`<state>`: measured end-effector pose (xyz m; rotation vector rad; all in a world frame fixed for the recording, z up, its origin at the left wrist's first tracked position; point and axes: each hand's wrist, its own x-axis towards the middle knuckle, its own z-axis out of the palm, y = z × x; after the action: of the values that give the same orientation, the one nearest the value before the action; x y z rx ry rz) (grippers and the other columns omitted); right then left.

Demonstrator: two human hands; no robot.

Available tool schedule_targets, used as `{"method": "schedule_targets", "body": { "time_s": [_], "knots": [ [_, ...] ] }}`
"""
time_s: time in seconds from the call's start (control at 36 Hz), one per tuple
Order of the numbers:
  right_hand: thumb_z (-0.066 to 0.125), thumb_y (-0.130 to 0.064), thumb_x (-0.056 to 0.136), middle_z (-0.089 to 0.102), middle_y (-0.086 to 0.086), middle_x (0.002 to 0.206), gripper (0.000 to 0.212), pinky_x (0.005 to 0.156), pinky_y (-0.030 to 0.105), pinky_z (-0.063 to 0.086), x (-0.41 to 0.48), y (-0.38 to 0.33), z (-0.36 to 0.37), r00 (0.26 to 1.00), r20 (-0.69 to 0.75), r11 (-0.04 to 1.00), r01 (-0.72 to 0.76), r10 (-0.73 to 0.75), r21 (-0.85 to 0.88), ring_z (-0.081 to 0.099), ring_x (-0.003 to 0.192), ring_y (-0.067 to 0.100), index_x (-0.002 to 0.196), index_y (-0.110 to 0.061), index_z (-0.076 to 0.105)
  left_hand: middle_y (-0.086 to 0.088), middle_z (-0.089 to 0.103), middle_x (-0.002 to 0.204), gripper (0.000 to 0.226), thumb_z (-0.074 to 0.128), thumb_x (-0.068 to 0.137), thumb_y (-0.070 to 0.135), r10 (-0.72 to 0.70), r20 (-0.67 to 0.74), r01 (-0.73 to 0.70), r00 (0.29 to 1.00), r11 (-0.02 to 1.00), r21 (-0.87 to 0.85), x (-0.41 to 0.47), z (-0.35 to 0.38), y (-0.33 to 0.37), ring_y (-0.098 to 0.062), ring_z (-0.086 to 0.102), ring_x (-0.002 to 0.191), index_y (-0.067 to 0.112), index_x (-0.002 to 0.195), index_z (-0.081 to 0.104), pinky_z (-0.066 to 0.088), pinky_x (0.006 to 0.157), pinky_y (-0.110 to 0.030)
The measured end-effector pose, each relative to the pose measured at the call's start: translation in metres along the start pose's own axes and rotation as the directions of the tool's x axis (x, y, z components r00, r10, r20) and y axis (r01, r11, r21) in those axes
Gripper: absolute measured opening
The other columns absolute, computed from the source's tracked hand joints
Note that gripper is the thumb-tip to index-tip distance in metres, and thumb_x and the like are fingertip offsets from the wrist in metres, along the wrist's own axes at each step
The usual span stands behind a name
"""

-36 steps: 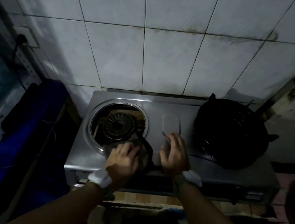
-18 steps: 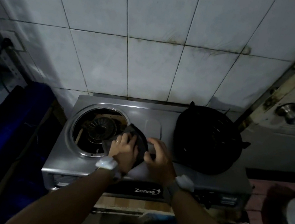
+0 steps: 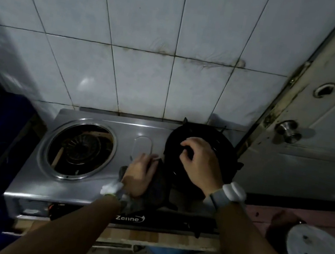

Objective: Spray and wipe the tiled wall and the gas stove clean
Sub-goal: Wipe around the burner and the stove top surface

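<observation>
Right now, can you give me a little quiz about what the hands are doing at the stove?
1. True or false: the left hand is on a dark cloth lying on the gas stove.
2. Pick one. The right hand is over: A the door knob, B the black pan support, C the white round thing on the floor.
3. In a few words: which burner lies bare, with no black support on it?

Key: 1 true; 2 B; 3 the left burner.
</observation>
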<state>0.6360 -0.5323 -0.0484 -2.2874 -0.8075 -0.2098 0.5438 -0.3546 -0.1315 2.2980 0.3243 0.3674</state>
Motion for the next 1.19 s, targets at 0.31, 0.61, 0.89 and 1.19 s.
{"method": "schedule_targets", "body": {
  "time_s": [0.31,0.61,0.89,1.19],
  "knots": [
    [0.074,-0.048,0.082,0.06,-0.002,0.096,0.03,0.077,0.04,0.053,0.005,0.068,-0.083,0.874,0.274,0.849,-0.242,0.401,-0.47,0.06,0.089,0.025,0.098,-0.024,0.062,-0.001,0.066,0.09,0.017,0.075,0.082,0.017,0.089,-0.059,-0.082,0.994,0.989,0.12,0.049,0.008,0.039,-0.025,0.063,0.073,0.02,0.097,0.068,0.05,0.07,-0.034],
    [0.058,-0.017,0.098,0.063,0.019,0.084,0.02,0.069,0.049,0.052,0.021,0.086,-0.095,0.826,0.404,0.876,-0.202,0.392,-0.437,0.056,0.069,0.034,0.083,-0.008,0.068,-0.012,0.066,0.085,0.009,0.066,0.079,0.016,0.12,0.015,-0.121,0.993,0.983,0.136,0.072,-0.018,0.038,-0.035,0.063,0.08,0.008,0.083,0.066,0.045,0.069,-0.032],
    [0.054,-0.018,0.097,0.059,0.008,0.081,0.015,0.06,0.037,0.043,0.051,0.009,-0.029,0.904,0.376,0.88,0.0,0.203,-0.474,0.054,0.07,0.03,0.084,-0.016,0.059,-0.01,0.064,0.085,0.005,0.067,0.081,0.013,0.096,-0.123,-0.068,0.988,0.974,0.218,0.064,-0.11,-0.017,-0.037,0.063,0.079,0.011,0.084,0.063,0.049,0.068,-0.041],
    [0.056,-0.025,0.093,0.065,0.005,0.102,0.011,0.065,0.034,0.042,0.072,-0.111,0.092,0.924,0.381,0.902,0.195,-0.037,-0.385,0.063,0.093,0.033,0.096,-0.02,0.065,0.001,0.063,0.083,0.011,0.07,0.085,0.01,-0.068,-0.246,0.14,0.967,0.948,0.285,0.022,-0.238,-0.124,-0.02,0.058,0.078,0.018,0.082,0.063,0.038,0.069,-0.028]
  ]
}}
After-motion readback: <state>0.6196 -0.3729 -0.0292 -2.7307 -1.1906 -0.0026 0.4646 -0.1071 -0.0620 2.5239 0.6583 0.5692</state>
